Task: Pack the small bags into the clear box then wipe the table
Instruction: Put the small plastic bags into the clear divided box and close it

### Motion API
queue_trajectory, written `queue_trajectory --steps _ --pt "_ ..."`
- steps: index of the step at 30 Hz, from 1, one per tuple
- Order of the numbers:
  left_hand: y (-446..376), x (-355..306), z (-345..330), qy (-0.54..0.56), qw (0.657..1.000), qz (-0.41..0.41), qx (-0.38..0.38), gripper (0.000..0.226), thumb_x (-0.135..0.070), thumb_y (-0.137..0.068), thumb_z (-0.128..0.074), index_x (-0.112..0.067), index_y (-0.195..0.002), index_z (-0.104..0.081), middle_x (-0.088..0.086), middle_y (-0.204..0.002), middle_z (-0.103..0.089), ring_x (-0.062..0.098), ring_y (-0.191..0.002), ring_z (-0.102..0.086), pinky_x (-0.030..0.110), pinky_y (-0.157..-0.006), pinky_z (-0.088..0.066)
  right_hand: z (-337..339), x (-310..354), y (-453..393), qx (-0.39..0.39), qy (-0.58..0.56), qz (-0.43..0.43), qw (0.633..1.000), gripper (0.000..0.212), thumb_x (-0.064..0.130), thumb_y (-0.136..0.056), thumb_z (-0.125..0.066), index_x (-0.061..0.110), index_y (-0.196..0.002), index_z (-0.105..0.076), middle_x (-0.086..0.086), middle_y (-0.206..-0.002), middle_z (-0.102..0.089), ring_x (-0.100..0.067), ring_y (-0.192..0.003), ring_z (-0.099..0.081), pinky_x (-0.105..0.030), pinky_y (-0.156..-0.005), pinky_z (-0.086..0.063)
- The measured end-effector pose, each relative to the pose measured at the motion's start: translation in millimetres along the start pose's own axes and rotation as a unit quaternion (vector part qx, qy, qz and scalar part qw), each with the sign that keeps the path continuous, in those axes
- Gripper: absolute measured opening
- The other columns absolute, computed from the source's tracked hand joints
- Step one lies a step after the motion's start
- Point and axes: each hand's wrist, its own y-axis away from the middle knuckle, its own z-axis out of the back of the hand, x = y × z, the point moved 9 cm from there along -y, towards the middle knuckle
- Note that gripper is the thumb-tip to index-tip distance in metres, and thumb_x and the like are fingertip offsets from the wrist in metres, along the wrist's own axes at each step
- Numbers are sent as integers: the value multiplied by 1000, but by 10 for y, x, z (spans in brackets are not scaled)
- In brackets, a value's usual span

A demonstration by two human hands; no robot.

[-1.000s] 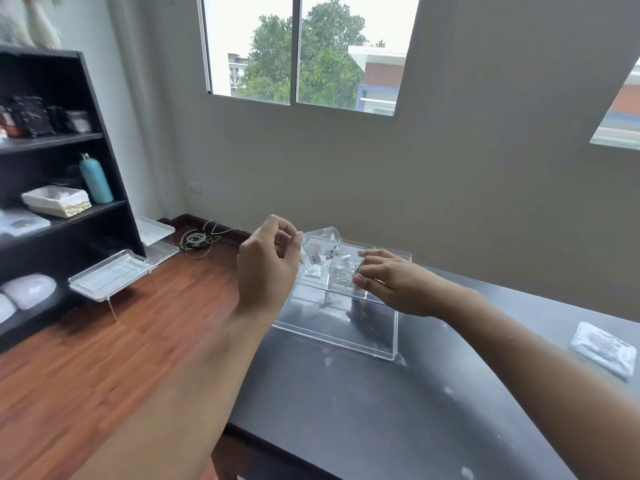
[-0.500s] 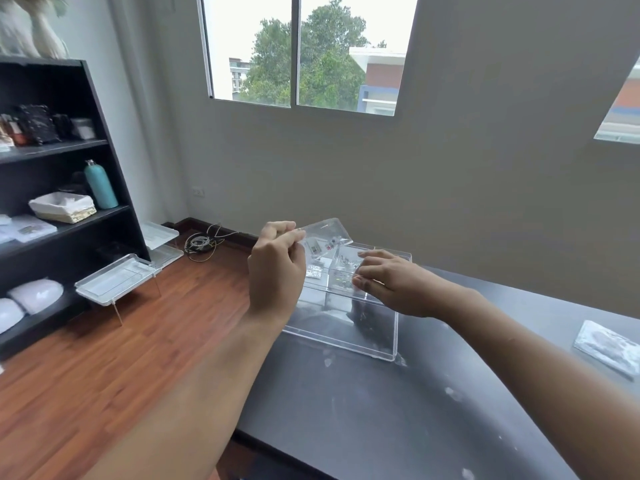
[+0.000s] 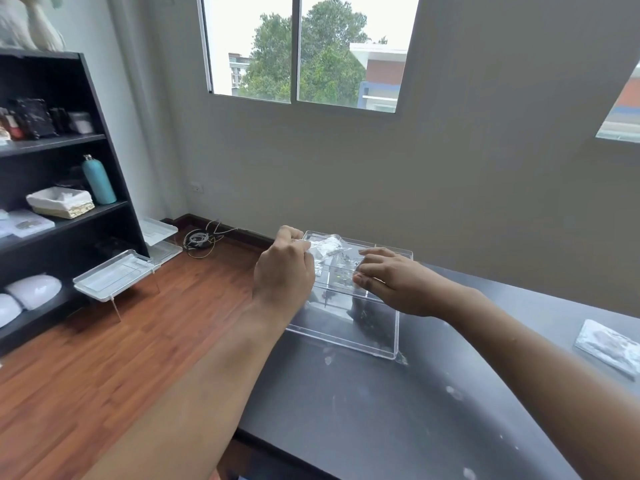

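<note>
A dark table (image 3: 398, 410) fills the lower right, smeared with pale marks. At 9 o'clock from it stands a black shelf unit (image 3: 69, 188) on the wooden floor (image 3: 104, 358), holding a teal bottle (image 3: 99, 180) and a white basket (image 3: 60, 202). A window (image 3: 301, 50) sits at 12 o'clock in the grey wall.

The clear box (image 3: 349, 306) rests on the table's far left corner, at about 12 o'clock from the viewer. Its lid seems partly in place; how it sits cannot be told through the clear plastic.

The left hand (image 3: 282, 271) hovers at the box's 9 o'clock edge, fingers curled, pinching a small clear bag (image 3: 327, 247) that hangs over the box's far left part. The bag's lower end appears to dip into the box, though its edge is hard to make out.

The right hand (image 3: 394, 282) lies over the top of the box at its 3 o'clock side, fingers stretched fairly flat and pressing on the clear top; it grasps nothing that shows.

A flat white packet (image 3: 609, 344) lies on the table at 3 o'clock, well apart from the box.
</note>
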Motion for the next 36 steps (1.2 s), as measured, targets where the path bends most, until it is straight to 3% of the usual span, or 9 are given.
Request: queue_trajectory --steps 5,7,11,15,18,23,29,32,36 --pt "34 -24 -69 -85 996 -18 26 40 -36 -95 -45 -12 -102 -77 1 -107 -62 24 -103 -57 40 -84 -52 10 38 19 -7 2 5 1000 44 43 -110 -36 14 -96 -67 5 -112 -65 -16 -147 -36 -30 -120 -29" --pt "50 -48 -114 -149 987 -41 42 51 -47 -95 -35 -20 -103 -78 0 -106 -62 24 -104 -53 40 -93 -43 12 52 22 -5 1 4 1000 43 41 -110 -37 14 -95 -66 4 -111 -65 -16 -147 -36 -29 -120 -29" --pt "59 -43 -151 -199 977 -58 43 57 -54 -97 -29 -24 -105 -77 -1 -108 -61 26 -106 -48 42 -93 -35 13 55 21 -3 0 -2 1000 44 42 -110 -36 13 -94 -65 4 -111 -64 -15 -146 -35 -21 -118 -25" --pt "76 -120 -95 -123 986 -113 2 33 -43 -101 -44 -28 -110 -73 -5 -109 -65 24 -112 -52 41 -94 -34 17 58 19 -12 -1 1 1000 44 41 -110 -36 13 -93 -65 3 -109 -65 -16 -145 -37 -21 -118 -25" --pt "90 -174 -141 -83 987 -137 26 23 -33 -105 -41 -29 -107 -63 -9 -100 -67 20 -102 -60 38 -91 -34 15 57 11 -14 4 6 1000 45 42 -110 -35 13 -93 -65 3 -108 -65 -17 -145 -37 -26 -119 -28" --pt "102 -112 -295 -146 977 -118 98 51 -57 -105 -26 -26 -116 -65 -8 -111 -69 20 -108 -58 43 -97 -32 3 53 18 -11 14 5 1000 48 45 -109 -32 14 -97 -67 4 -111 -66 -16 -146 -36 -28 -119 -30" --pt "85 -121 -298 -133 978 -117 112 68 -70 -100 -17 -27 -101 -69 -4 -119 -69 21 -117 -54 45 -101 -31 14 71 38 -15 7 2 1000 46 45 -109 -35 15 -98 -68 5 -110 -65 -14 -146 -36 -32 -116 -34" --pt "72 -97 -299 -101 981 -111 121 62 -64 -102 -17 -27 -98 -67 -5 -108 -70 20 -111 -53 43 -100 -29 29 76 32 -21 4 -1 1000 44 45 -110 -37 16 -93 -67 5 -108 -65 -14 -145 -37 -32 -114 -36" --pt "79 -67 -278 -45 987 -107 113 29 -50 -105 -28 -30 -105 -49 -9 -93 -66 20 -105 -53 41 -94 -28 22 90 34 -22 13 1 1000 46 45 -109 -37 14 -93 -66 5 -108 -64 -15 -145 -37 -36 -113 -38"
